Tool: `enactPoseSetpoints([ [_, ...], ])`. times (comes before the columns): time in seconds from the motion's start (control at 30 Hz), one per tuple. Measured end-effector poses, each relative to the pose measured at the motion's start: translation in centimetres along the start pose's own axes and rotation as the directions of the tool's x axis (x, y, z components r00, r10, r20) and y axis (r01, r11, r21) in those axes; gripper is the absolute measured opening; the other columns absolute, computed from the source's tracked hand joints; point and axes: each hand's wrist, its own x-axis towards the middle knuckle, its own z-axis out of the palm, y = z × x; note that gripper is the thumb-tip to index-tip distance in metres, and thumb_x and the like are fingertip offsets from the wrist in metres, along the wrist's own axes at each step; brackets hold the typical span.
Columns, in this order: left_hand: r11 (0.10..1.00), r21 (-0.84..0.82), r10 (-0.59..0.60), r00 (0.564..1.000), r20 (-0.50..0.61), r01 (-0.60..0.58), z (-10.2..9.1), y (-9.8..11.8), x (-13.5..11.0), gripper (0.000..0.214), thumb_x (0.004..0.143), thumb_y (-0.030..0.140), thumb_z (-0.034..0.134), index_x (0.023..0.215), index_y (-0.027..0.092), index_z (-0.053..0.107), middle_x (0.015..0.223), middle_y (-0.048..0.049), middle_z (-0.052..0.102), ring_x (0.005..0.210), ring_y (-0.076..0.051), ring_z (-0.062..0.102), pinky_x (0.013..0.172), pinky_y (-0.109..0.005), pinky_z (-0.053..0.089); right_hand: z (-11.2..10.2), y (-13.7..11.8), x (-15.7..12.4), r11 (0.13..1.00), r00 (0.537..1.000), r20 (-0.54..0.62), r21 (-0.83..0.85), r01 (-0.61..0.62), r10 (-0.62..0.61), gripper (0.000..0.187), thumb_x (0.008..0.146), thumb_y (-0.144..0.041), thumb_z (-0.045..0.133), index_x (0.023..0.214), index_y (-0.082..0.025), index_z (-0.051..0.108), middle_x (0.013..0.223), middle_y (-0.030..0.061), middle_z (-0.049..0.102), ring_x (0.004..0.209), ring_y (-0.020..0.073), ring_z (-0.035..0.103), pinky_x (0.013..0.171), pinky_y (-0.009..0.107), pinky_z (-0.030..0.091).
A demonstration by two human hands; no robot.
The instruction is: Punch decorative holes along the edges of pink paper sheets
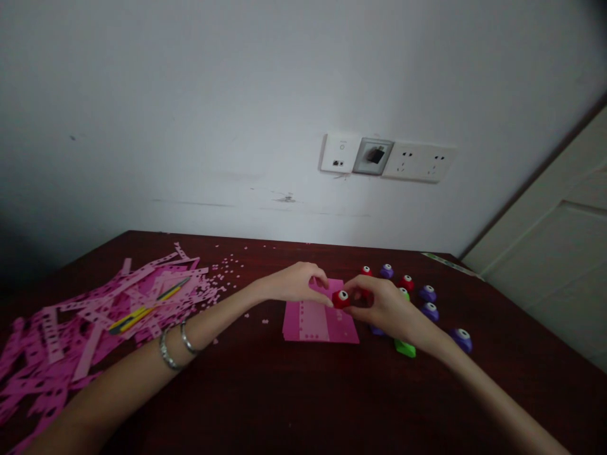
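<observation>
A small red craft punch [339, 299] with a white round button is over a stack of pink paper sheets [339, 332]. My right hand [382, 303] grips it from the right between thumb and fingers. My left hand [296, 282] is on its other side, with fingers curved and apart from the thumb. The left thumb tip reaches the punch's left edge; whether it presses on it I cannot tell. A paler pink strip [313, 320] with a row of small punched shapes lies on the stack.
Several purple punches [428, 293], red punches [406, 282] and a green punch [405, 348] stand at the right. Punched pink strips [52, 332] are heaped at the left, with a yellow cutter knife [137, 316] on top. Tiny paper cutouts [215, 278] are scattered beside them. Behind is a wall with sockets [417, 162].
</observation>
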Motion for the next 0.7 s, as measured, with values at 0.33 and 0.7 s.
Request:
enactPoseSetpoints([
  [0.33, 0.957, 0.151, -0.263, 0.959, 0.105, 0.246, 2.6, -5.4, 0.7, 0.024, 0.063, 0.034, 0.068, 0.073, 0.012, 0.065, 0.068, -0.0048, 0.063, 0.058, -0.014, 0.053, 0.052, -0.025, 0.036, 1.3, 1.6, 0.3, 0.988, 0.988, 0.120, -0.130, -0.082, 0.098, 0.013, 0.067, -0.019, 0.064, 0.081, -0.018, 0.065, 0.073, 0.0020, 0.062, 0.066, 0.0153, 0.055, 0.056, 0.024, 0.038],
  [0.7, 0.945, 0.012, -0.326, 0.939, 0.107, 0.326, 2.7, -5.9, 1.0, 0.019, 0.057, 0.025, 0.069, 0.071, 0.013, 0.064, 0.067, -0.0017, 0.062, 0.060, -0.012, 0.053, 0.055, -0.024, 0.039, 1.3, 2.0, 0.4, 0.981, 0.980, 0.141, -0.153, -0.118, 0.140, 0.016, 0.067, -0.017, 0.064, 0.083, -0.018, 0.066, 0.076, 0.0034, 0.063, 0.071, 0.0175, 0.056, 0.060, 0.026, 0.040],
])
